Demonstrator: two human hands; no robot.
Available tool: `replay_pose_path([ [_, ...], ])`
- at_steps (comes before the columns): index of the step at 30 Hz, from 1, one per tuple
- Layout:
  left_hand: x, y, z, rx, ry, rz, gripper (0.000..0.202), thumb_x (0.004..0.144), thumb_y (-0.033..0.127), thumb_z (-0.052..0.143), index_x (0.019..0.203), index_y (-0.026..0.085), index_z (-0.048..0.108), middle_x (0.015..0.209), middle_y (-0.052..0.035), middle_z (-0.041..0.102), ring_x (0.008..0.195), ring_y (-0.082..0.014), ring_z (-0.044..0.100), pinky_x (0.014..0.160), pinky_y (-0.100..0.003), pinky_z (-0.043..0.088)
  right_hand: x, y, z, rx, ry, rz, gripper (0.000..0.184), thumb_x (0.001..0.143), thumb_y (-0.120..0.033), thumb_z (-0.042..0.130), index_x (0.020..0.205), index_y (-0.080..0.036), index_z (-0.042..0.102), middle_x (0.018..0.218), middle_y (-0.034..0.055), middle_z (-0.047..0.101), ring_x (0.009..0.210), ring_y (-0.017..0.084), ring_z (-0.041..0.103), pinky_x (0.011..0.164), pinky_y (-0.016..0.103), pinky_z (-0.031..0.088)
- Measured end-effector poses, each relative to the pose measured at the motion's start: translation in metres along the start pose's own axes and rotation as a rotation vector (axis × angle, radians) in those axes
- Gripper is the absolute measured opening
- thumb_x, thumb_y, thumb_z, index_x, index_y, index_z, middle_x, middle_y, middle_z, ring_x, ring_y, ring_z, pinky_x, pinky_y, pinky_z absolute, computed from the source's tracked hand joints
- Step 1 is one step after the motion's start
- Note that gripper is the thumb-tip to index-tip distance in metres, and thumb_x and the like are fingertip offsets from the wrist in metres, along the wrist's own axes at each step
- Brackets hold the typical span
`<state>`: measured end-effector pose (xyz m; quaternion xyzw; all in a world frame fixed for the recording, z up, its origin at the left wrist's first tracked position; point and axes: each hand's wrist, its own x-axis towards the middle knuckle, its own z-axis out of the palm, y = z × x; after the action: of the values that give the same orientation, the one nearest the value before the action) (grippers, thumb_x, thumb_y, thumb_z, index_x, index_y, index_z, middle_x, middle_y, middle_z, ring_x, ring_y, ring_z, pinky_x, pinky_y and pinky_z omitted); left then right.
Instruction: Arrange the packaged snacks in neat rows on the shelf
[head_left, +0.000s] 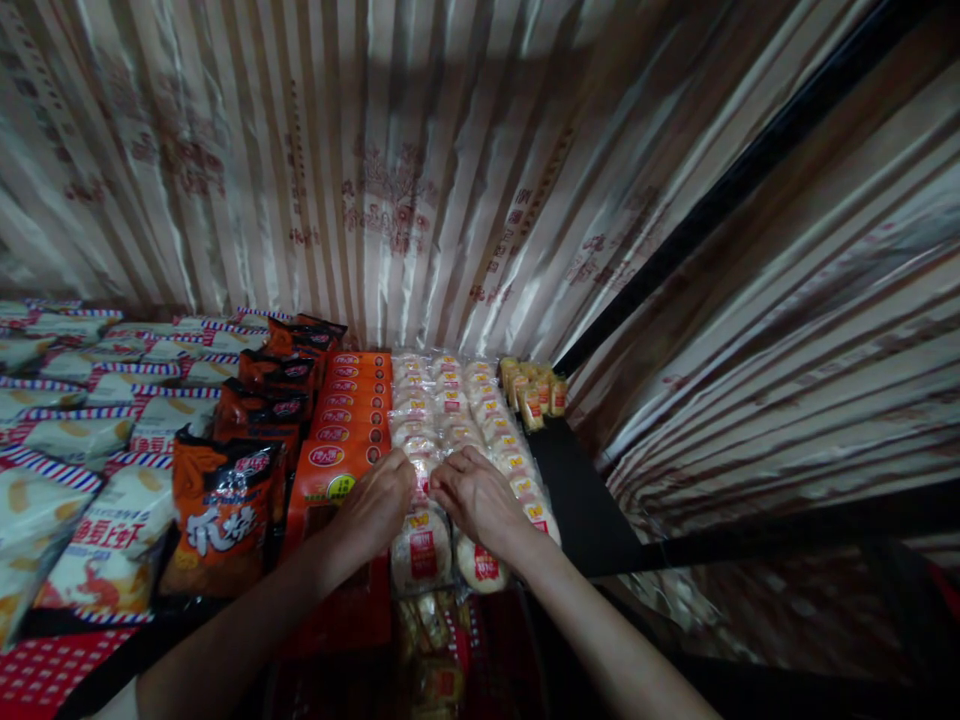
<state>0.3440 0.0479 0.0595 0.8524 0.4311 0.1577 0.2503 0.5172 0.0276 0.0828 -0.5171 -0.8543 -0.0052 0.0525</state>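
My left hand point(386, 500) and my right hand point(474, 492) are close together over rows of clear packets of white round crackers. Both have curled fingers, pinched at a cracker packet point(420, 475) in the leftmost of these rows; the fingertips partly hide it. Below the hands, at the near end of that row, a cracker packet point(421, 553) with a red label stands in front of the others. Under my right wrist another cracker packet point(480, 565) ends the middle row. Orange packs point(337, 432) stand overlapped beside my left hand.
Orange-and-black snack bags point(221, 515) and white snack bags point(112, 535) fill the left side. Small yellow packs point(534, 395) sit at the back right on the black shelf point(581, 490). A basket of packs point(431, 680) lies below. A striped curtain point(390, 180) and dark pole point(712, 210) stand behind.
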Motion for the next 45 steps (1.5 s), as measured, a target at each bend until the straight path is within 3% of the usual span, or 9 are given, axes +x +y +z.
replay_pose_path([
  [8, 0.004, -0.004, 0.004, 0.024, -0.022, 0.054, 0.021, 0.09, 0.009, 0.033, 0.085, 0.016, 0.053, 0.094, -0.0063, 0.054, 0.088, -0.0151, 0.052, 0.08, -0.026, 0.044, -0.004, 0.001, -0.002, 0.019, -0.027, 0.006, 0.011, 0.087, -0.028, 0.058, 0.084, -0.019, 0.064, 0.082, 0.0038, 0.063, 0.087, 0.019, 0.054, 0.082, 0.03, 0.04],
  [11, 0.005, -0.003, 0.002, 0.031, -0.057, 0.016, 0.022, 0.089, 0.008, 0.034, 0.082, 0.015, 0.054, 0.093, -0.0062, 0.053, 0.087, -0.0147, 0.053, 0.079, -0.025, 0.044, -0.003, 0.002, -0.001, 0.023, -0.05, 0.001, 0.008, 0.085, -0.025, 0.06, 0.081, -0.02, 0.064, 0.081, 0.003, 0.063, 0.085, 0.018, 0.054, 0.079, 0.028, 0.04],
  [18, 0.002, 0.004, -0.007, 0.051, -0.154, -0.006, 0.008, 0.087, 0.017, 0.048, 0.085, 0.015, 0.055, 0.099, -0.006, 0.053, 0.09, -0.0149, 0.053, 0.08, -0.025, 0.044, 0.002, 0.003, 0.003, 0.026, -0.041, -0.004, 0.011, 0.087, -0.022, 0.057, 0.078, -0.018, 0.064, 0.078, 0.0032, 0.063, 0.083, 0.017, 0.055, 0.079, 0.028, 0.04],
  [29, -0.001, -0.002, 0.003, 0.135, -0.067, 0.108, 0.018, 0.087, 0.007, 0.037, 0.084, 0.015, 0.053, 0.091, -0.0066, 0.053, 0.086, -0.0173, 0.05, 0.078, -0.029, 0.043, -0.001, 0.002, -0.003, 0.157, -0.042, 0.011, 0.011, 0.087, -0.023, 0.058, 0.082, -0.018, 0.067, 0.079, 0.0031, 0.064, 0.084, 0.017, 0.055, 0.079, 0.028, 0.041],
  [33, 0.0, -0.005, 0.008, 0.132, -0.021, 0.082, 0.022, 0.085, 0.003, 0.034, 0.086, 0.016, 0.052, 0.092, -0.0068, 0.054, 0.087, -0.018, 0.05, 0.081, -0.031, 0.044, -0.001, 0.002, -0.002, 0.237, -0.015, 0.025, 0.013, 0.087, -0.027, 0.058, 0.082, -0.019, 0.066, 0.079, 0.0027, 0.063, 0.084, 0.016, 0.056, 0.079, 0.027, 0.041],
  [39, 0.0, -0.003, 0.015, 0.131, 0.049, 0.041, 0.019, 0.088, 0.008, 0.033, 0.089, 0.016, 0.051, 0.093, -0.0076, 0.055, 0.087, -0.0193, 0.05, 0.082, -0.034, 0.044, -0.001, 0.004, -0.002, 0.284, 0.03, 0.052, 0.006, 0.084, -0.018, 0.06, 0.078, -0.018, 0.061, 0.078, 0.0022, 0.061, 0.083, 0.017, 0.054, 0.077, 0.028, 0.04],
  [45, 0.0, 0.002, 0.008, 0.106, 0.043, 0.015, 0.019, 0.093, 0.017, 0.034, 0.085, 0.018, 0.051, 0.089, -0.0054, 0.056, 0.082, -0.0173, 0.052, 0.076, -0.03, 0.043, 0.0, 0.002, -0.002, 0.233, 0.037, 0.052, 0.009, 0.085, -0.016, 0.057, 0.077, -0.018, 0.059, 0.077, 0.0024, 0.061, 0.081, 0.017, 0.053, 0.077, 0.028, 0.04],
])
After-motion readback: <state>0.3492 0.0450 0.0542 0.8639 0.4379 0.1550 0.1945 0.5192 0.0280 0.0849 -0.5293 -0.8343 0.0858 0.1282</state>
